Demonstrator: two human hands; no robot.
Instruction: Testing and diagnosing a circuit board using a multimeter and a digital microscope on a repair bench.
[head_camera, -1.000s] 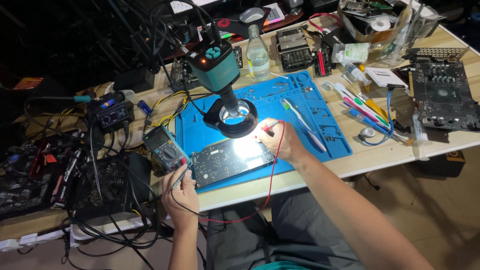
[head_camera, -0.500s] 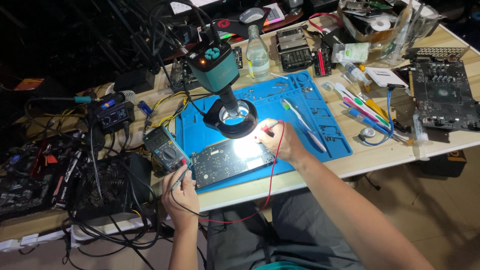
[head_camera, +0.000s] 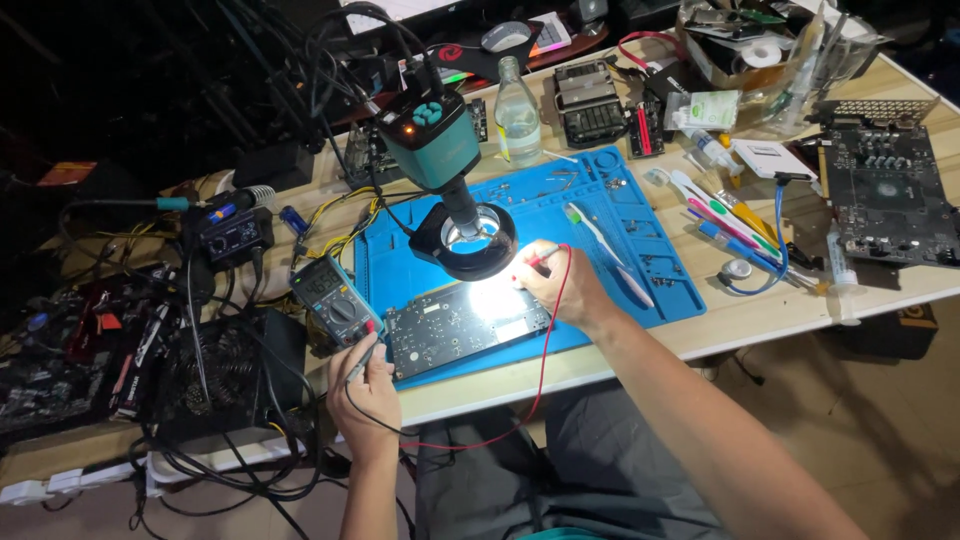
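two probes on a circuit board

a board (head_camera: 465, 325) lies under a lit microscope (head_camera: 440, 150), long axis left-right. right hand (head_camera: 555, 290) fingers pinch a red probe (head_camera: 540, 258) at the board's right end. left hand (head_camera: 368, 395) fingers grip a black probe (head_camera: 362, 362) at its left edge.

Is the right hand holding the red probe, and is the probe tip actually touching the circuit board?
Cannot tell. In the head view the right hand grips the red probe, but lamp glare hides its tip over the circuit board.
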